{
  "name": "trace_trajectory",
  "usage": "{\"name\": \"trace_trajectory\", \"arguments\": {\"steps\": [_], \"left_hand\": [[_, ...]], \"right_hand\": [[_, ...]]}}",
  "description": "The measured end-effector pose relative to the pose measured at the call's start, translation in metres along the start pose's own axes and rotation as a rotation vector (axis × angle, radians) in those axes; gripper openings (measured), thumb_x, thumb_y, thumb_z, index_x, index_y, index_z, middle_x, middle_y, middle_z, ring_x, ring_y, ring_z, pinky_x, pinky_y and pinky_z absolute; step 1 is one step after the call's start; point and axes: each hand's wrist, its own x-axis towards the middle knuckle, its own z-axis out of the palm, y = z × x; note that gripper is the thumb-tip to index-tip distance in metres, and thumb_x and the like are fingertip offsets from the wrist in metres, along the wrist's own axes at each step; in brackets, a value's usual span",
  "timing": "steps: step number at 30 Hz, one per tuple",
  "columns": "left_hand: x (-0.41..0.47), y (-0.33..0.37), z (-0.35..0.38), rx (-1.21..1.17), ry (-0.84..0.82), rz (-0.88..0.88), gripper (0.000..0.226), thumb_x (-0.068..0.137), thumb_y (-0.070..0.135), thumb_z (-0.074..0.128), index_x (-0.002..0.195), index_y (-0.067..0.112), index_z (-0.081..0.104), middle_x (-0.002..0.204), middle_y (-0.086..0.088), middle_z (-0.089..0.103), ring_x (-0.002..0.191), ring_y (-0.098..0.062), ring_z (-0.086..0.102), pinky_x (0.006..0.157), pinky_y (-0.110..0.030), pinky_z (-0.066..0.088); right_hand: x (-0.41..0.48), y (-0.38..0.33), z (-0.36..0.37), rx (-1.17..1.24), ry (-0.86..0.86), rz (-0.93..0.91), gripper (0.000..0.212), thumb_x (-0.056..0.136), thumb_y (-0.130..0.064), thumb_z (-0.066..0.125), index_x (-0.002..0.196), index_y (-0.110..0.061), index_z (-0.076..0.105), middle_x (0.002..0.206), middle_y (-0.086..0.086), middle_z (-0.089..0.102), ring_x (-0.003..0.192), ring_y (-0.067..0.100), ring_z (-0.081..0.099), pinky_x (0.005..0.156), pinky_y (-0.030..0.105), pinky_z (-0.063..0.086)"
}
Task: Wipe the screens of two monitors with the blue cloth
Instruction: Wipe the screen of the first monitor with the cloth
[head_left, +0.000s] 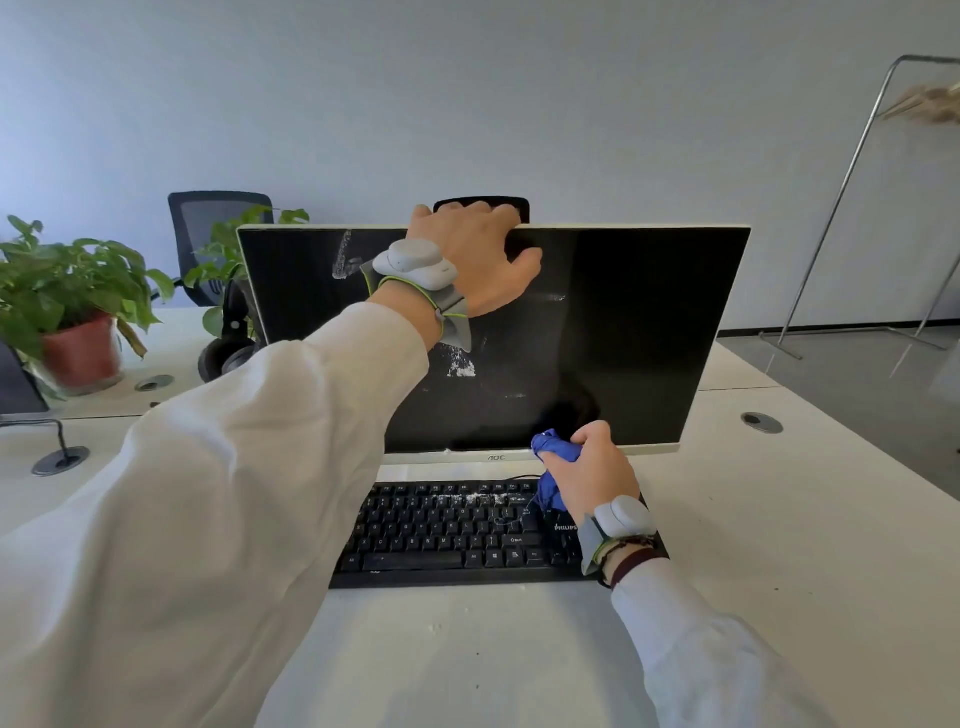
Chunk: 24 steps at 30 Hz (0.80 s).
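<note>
One white desk takes up the lower view. Everything else sits on it.

Monitor: upright on the desk, just behind the keyboard. Long axis runs left to right. Dark screen faces the person, white bezel around it. White smears left of screen centre, and another streak near the upper left corner.

Keyboard: black, flat, long axis parallel to the monitor. White specks lie along its upper rows.

Potted plant: far left of the desk, red pot, well apart from the monitor.

Left arm: white sleeve, stretched forward and up across the screen's left half, grey band at the wrist. Left hand is at the monitor's top edge near the middle. Fingers are curled over the edge to the back, the thumb lies on the screen face, and the hand grips the frame.

Right arm: white sleeve, bent, forearm passing over the keyboard's right end, grey band at the wrist. Right hand is low, at the monitor's bottom bezel just right of centre, back of the hand up, fingers closed round the cloth.

Blue cloth: bunched in the right fist. One wad touches the lower edge of the screen, and a tail hangs down toward the keyboard.
</note>
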Motion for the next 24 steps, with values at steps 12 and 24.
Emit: {"name": "trace_trajectory", "arguments": {"steps": [12, 24], "left_hand": [[-0.005, 0.011, 0.008, -0.011, 0.153, -0.069, 0.034, 0.086, 0.058, 0.035, 0.088, 0.031, 0.055, 0.069, 0.01, 0.049, 0.072, -0.022, 0.044, 0.079, -0.037, 0.033], [0.002, 0.014, 0.002, 0.018, 0.091, -0.066, 0.038, 0.092, 0.041, 0.022, 0.082, 0.02, 0.052, 0.059, 0.003, 0.045, 0.068, -0.029, 0.048, 0.075, -0.038, 0.033]], "right_hand": [[0.014, -0.001, 0.009, 0.121, 0.13, -0.068, 0.027, 0.09, -0.048, 0.065, 0.09, -0.023, 0.057, 0.077, -0.006, 0.061, 0.067, 0.015, 0.056, 0.051, 0.019, 0.033], [0.011, 0.017, 0.029, 0.115, 0.11, -0.055, 0.031, 0.091, -0.05, 0.064, 0.093, -0.021, 0.053, 0.083, 0.001, 0.065, 0.067, 0.017, 0.057, 0.057, 0.019, 0.038]]}}
